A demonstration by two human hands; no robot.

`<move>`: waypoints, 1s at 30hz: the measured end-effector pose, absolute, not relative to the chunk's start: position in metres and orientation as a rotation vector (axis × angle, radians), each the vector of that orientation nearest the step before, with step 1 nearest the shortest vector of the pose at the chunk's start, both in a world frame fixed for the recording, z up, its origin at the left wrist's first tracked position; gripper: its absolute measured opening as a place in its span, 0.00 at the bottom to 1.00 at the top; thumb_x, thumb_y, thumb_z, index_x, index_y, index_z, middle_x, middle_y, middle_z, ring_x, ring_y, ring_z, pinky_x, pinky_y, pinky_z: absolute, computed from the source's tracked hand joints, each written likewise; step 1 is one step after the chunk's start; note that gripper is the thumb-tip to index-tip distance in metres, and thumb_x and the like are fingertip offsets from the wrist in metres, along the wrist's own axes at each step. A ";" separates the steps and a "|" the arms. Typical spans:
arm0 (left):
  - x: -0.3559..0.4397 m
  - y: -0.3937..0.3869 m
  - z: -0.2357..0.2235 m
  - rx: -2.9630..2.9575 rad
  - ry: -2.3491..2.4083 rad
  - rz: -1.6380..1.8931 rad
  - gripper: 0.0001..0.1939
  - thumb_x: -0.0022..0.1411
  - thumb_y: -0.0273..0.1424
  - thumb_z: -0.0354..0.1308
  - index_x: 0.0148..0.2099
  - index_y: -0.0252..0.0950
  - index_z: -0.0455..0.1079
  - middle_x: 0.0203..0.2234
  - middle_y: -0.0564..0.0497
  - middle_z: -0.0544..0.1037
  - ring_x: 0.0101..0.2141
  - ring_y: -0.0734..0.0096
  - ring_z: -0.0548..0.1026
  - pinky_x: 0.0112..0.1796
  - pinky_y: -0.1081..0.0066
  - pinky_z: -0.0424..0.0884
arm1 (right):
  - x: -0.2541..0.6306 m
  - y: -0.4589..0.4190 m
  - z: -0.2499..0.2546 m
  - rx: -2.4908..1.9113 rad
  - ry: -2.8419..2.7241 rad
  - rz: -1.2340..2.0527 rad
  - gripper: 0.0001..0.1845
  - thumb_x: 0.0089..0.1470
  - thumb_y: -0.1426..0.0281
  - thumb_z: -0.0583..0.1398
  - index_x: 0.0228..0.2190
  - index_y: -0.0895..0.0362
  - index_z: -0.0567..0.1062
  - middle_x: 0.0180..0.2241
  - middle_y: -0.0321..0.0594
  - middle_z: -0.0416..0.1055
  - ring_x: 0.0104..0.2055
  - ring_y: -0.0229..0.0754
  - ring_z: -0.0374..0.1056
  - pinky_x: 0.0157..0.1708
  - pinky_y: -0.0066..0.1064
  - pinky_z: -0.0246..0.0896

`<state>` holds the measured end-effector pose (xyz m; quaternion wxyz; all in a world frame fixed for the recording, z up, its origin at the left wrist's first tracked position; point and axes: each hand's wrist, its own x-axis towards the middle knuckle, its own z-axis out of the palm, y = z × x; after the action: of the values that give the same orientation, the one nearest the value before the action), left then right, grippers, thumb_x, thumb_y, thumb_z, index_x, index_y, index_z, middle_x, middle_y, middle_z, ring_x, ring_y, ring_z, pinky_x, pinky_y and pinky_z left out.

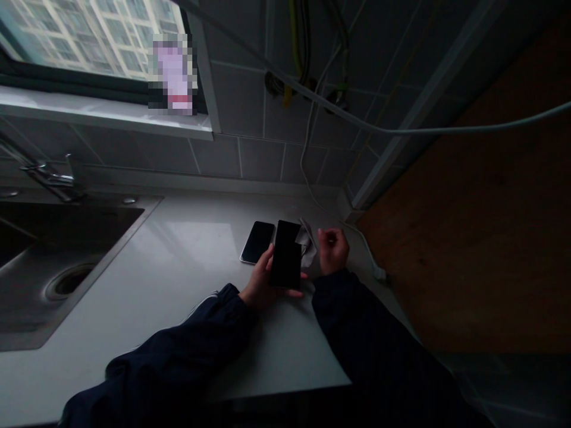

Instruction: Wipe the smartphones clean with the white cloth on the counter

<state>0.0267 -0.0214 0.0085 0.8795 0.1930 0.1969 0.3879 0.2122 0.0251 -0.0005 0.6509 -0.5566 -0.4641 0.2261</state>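
My left hand [260, 282] is wrapped round a black smartphone [285, 267], thumb along its left edge and fingertips showing at its right. Another flat dark thing [288, 229] shows just beyond the phone's top edge; I cannot tell whether it is separate. Flat on the counter to the left lies a second phone [257, 242] with a dark screen and a pale edge. A crumpled greyish piece, cloth or film [308, 249], sits between the held phone and my right hand [333, 251]. That hand is raised with curled fingers; whatever they may pinch is too dark to make out.
A white counter [196, 238] runs under both hands. At the left are a steel sink [27, 309] and a tap [49, 175]. A white cable [383, 129] hangs across the view, and a plug [379, 273] lies near the wooden panel [473, 238] on the right.
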 end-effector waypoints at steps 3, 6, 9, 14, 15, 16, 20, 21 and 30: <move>0.026 -0.021 0.009 0.396 0.425 0.814 0.29 0.69 0.52 0.50 0.60 0.37 0.71 0.43 0.41 0.79 0.40 0.47 0.82 0.28 0.53 0.83 | 0.206 0.015 0.004 -1.256 -1.220 0.556 0.14 0.49 0.56 0.69 0.26 0.53 0.76 0.23 0.32 0.66 0.27 0.39 0.62 0.33 0.32 0.60; 0.026 -0.021 0.010 0.395 0.446 0.835 0.28 0.70 0.51 0.49 0.59 0.38 0.71 0.43 0.42 0.79 0.39 0.48 0.83 0.26 0.54 0.82 | 0.200 0.012 0.004 -1.251 -1.290 0.608 0.14 0.46 0.59 0.70 0.35 0.52 0.80 0.24 0.31 0.66 0.26 0.38 0.62 0.31 0.32 0.60; 0.025 -0.020 0.011 0.401 0.477 0.877 0.28 0.70 0.51 0.49 0.58 0.37 0.72 0.43 0.42 0.79 0.39 0.49 0.83 0.25 0.55 0.82 | 0.199 0.016 0.001 -1.274 -1.243 0.682 0.19 0.45 0.58 0.69 0.38 0.53 0.78 0.25 0.30 0.67 0.28 0.38 0.65 0.32 0.31 0.63; 0.025 -0.018 0.009 0.423 0.473 0.887 0.28 0.70 0.51 0.50 0.59 0.35 0.72 0.43 0.40 0.80 0.39 0.49 0.83 0.26 0.57 0.82 | 0.201 0.026 -0.008 -1.315 -1.157 0.952 0.23 0.43 0.50 0.68 0.31 0.55 0.75 0.25 0.35 0.72 0.22 0.38 0.67 0.18 0.28 0.60; 0.025 -0.018 0.008 0.428 0.466 0.886 0.28 0.70 0.51 0.49 0.58 0.35 0.73 0.43 0.40 0.80 0.39 0.49 0.83 0.26 0.57 0.82 | 0.202 0.027 -0.009 -1.319 -1.146 1.018 0.23 0.44 0.49 0.68 0.29 0.56 0.75 0.24 0.35 0.72 0.19 0.37 0.65 0.14 0.27 0.56; 0.025 -0.019 0.008 0.435 0.456 0.888 0.29 0.71 0.51 0.48 0.58 0.34 0.73 0.43 0.39 0.81 0.39 0.50 0.83 0.26 0.58 0.82 | 0.202 0.028 -0.010 -1.322 -1.135 1.077 0.24 0.44 0.47 0.67 0.28 0.56 0.75 0.23 0.36 0.72 0.17 0.36 0.63 0.11 0.26 0.52; 0.024 -0.018 0.006 0.469 0.416 0.928 0.31 0.71 0.51 0.47 0.61 0.31 0.71 0.43 0.37 0.81 0.40 0.50 0.82 0.26 0.61 0.82 | 0.205 0.031 -0.010 -1.329 -1.092 1.218 0.24 0.41 0.48 0.69 0.24 0.57 0.77 0.23 0.38 0.75 0.14 0.34 0.62 0.08 0.24 0.48; 0.024 -0.018 0.005 0.475 0.410 0.942 0.32 0.71 0.50 0.47 0.62 0.31 0.70 0.43 0.36 0.81 0.41 0.50 0.82 0.26 0.62 0.81 | 0.205 0.031 -0.010 -1.332 -1.085 1.230 0.23 0.40 0.49 0.69 0.24 0.57 0.78 0.22 0.37 0.76 0.14 0.34 0.63 0.08 0.24 0.48; 0.019 -0.013 0.006 0.465 0.389 0.964 0.33 0.70 0.52 0.46 0.63 0.33 0.69 0.49 0.36 0.80 0.42 0.50 0.82 0.26 0.63 0.81 | 0.205 0.031 -0.011 -1.364 -1.066 1.206 0.20 0.40 0.53 0.70 0.27 0.56 0.78 0.23 0.36 0.77 0.14 0.36 0.65 0.08 0.25 0.54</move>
<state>0.0194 -0.0128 0.0064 0.8422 0.2199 0.1844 0.4564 0.2045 0.0314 -0.0105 0.4930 -0.5624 -0.4396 0.4973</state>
